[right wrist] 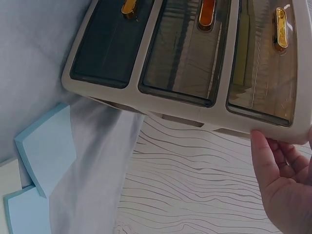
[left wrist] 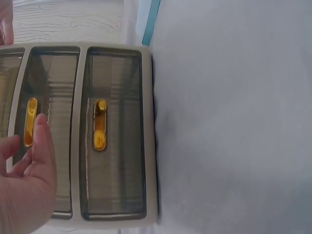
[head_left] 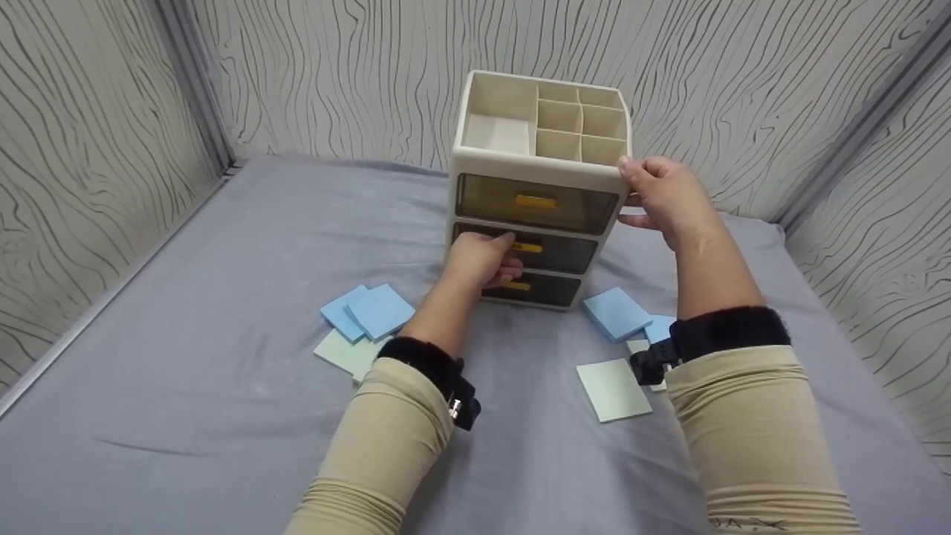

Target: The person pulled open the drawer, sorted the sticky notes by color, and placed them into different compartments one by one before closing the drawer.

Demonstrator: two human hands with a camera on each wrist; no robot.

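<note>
A cream desktop drawer organizer (head_left: 539,160) stands upright, its three smoky see-through drawers closed, each with a gold handle. My left hand (head_left: 481,260) is at the middle drawer's handle (left wrist: 30,122), with the thumb above it and the fingers just below. In the left wrist view a gap shows between the thumb tip and the handle. My right hand (head_left: 665,195) grips the organizer's upper right front corner, thumb at the top edge and the other fingers against the side (right wrist: 214,127).
Blue sticky-note pads (head_left: 380,310) overlap a pale green pad (head_left: 342,351) left of the organizer. To its right lie another blue pad (head_left: 617,313) and a pale green pad (head_left: 614,390), with more partly behind my right wrist. A grey cloth (head_left: 223,297) covers the table; patterned panels (head_left: 334,74) stand behind.
</note>
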